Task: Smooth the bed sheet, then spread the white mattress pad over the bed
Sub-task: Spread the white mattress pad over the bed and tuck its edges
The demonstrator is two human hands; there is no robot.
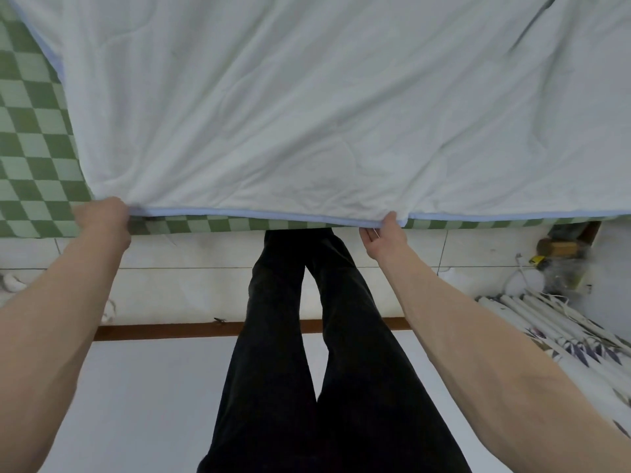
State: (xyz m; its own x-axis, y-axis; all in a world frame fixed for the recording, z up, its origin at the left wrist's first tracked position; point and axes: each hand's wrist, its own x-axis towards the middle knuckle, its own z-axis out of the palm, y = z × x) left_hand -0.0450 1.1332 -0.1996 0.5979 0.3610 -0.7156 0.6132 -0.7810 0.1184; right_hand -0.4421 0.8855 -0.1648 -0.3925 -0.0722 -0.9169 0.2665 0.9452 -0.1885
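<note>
Overhead, wrinkled white mattress pad (307, 114), blue-edged

Both hands (102, 218) (384, 235) outstretched, fingers clenched.

No text, label, brand, number or sign can be read anywhere — not on the pad (307, 107), not on the sheet (30, 138).

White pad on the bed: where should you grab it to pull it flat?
Grab the white pad along its blue-trimmed near edge, coming from the foot side. That edge hangs free over the checkered sheet. The left hand grips its corner, and the right hand pinches the trim farther along, probably for an even pull.
</note>
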